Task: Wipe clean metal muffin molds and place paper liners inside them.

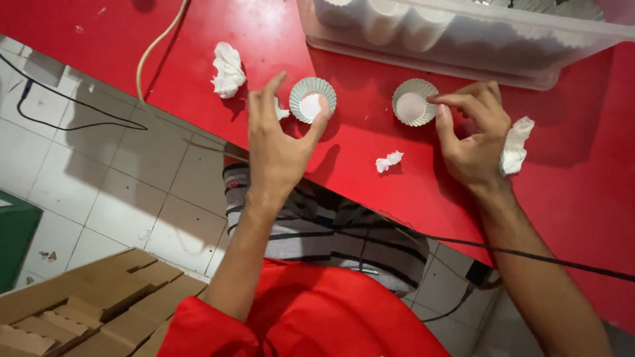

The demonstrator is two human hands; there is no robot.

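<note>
Upper centre, two fluted paper cups sit apart on our red tabletop (pixel 370 142). Our left hand (pixel 278 149) thumbs one paper cup (pixel 312 99), grip open; our right hand (pixel 473 142) pinches the other cup (pixel 414 102). Stacks wait in the clear bin (pixel 456 56).

Two fluted paper cups on the table (pixel 370 152), side by side: left cup (pixel 312 100) under the left hand (pixel 278 149), thumb tip on its rim; right cup (pixel 415 102) touched at its edge by the right hand's (pixel 473 142) fingertips. Plastic bin (pixel 463 56) behind both (stacked cups inside). Crumpled tissue (pixel 227 69) left of the left cup, a small scrap (pixel 389 161) between the hands, another wad (pixel 515 147) just right of the right hand. Cardboard boxes (pixel 86 304) on the floor (pixel 99 178), lower left.
</note>
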